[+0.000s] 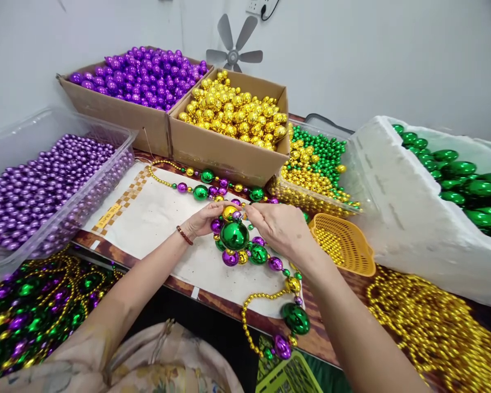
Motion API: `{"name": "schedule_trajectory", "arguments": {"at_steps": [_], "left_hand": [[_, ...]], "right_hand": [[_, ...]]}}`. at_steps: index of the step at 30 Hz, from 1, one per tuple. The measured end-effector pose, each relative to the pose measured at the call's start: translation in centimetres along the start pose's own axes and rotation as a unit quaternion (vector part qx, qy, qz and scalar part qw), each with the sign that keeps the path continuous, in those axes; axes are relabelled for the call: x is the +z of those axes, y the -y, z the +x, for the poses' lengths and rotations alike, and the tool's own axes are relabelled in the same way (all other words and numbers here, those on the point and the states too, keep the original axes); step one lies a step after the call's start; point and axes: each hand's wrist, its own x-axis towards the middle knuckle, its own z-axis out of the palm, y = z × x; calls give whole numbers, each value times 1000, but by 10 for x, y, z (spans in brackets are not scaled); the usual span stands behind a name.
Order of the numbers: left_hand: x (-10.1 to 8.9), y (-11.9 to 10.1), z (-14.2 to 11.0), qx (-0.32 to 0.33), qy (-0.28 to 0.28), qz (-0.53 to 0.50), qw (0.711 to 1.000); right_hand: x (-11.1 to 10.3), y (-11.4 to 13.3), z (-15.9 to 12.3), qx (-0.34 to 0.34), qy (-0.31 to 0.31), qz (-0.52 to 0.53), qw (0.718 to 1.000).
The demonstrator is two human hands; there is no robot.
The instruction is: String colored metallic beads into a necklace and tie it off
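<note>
A bead necklace point(234, 236) of green, purple and gold balls is held up over the white work sheet point(147, 215). My left hand point(204, 219), with a bracelet at the wrist, pinches it beside a gold ball at the top. Close by, my right hand point(280, 226) has its fingers pressed together at the same spot; what lies between the fingertips is hidden, though the strand runs into them. One end of the strand hangs over the table's front edge, with small gold beads and a large green ball. Another stretch lies along the back of the sheet.
Cardboard boxes of purple balls point(139, 82) and gold balls point(233, 112) stand behind. A clear tub of small purple beads point(53, 191) is left. Right are a yellow basket point(352, 245), a white foam box point(376, 164) and a gold bead pile point(433, 322). A fan point(233, 56) spreads its blades behind.
</note>
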Motion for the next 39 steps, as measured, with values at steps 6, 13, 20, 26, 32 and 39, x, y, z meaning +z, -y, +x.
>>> {"name": "schedule_trajectory", "arguments": {"at_steps": [6, 13, 20, 26, 32, 39], "left_hand": [[0, 0, 0, 0, 11, -4, 1000], [4, -5, -3, -10, 14, 16, 1000], [6, -8, -6, -14, 11, 31, 999], [6, -7, -7, -15, 9, 29, 999], [2, -5, -7, -10, 10, 41, 999], [6, -12, -12, -6, -11, 79, 997]], "right_hand": [[-1, 1, -2, 1, 7, -26, 1000], [-2, 0, -4, 4, -4, -47, 999], [2, -3, -6, -1, -6, -46, 999], [1, -1, -8, 10, 12, -27, 1000], [5, -2, -10, 2, 6, -7, 1000], [18, -17, -9, 10, -39, 150, 988]]}}
